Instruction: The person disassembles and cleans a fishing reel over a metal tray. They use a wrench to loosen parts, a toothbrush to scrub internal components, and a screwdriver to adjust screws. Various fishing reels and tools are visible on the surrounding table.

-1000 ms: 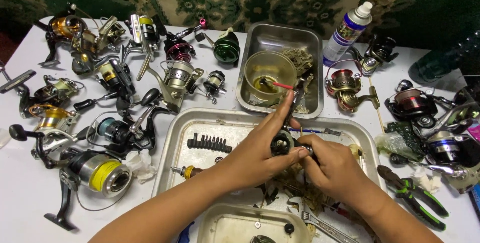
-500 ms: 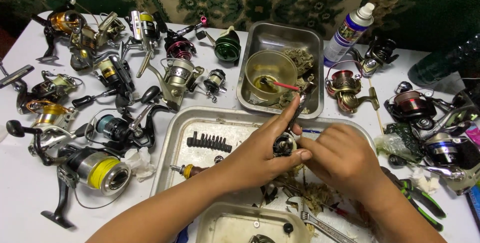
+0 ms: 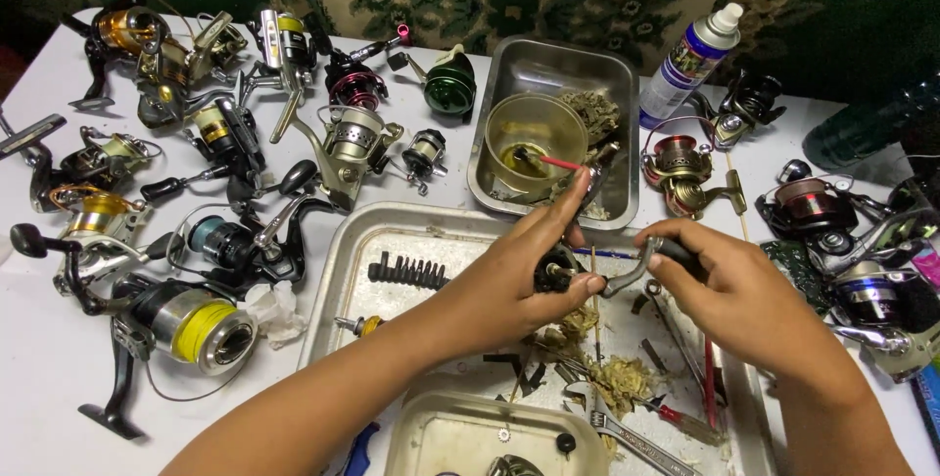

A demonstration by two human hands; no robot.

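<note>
Over one metal tray [image 3: 392, 241], two hands, one small reel [image 3: 556, 270]

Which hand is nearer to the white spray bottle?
The right hand: it is below the spray bottle, slightly right. The left hand is farther, lower-left across the tray.

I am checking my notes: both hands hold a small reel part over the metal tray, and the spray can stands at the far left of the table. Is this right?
Not quite. In the head view the spray can stands at the far right, beside the small steel pan. The rest holds: left hand and right hand hold the reel part over the metal tray.
</note>
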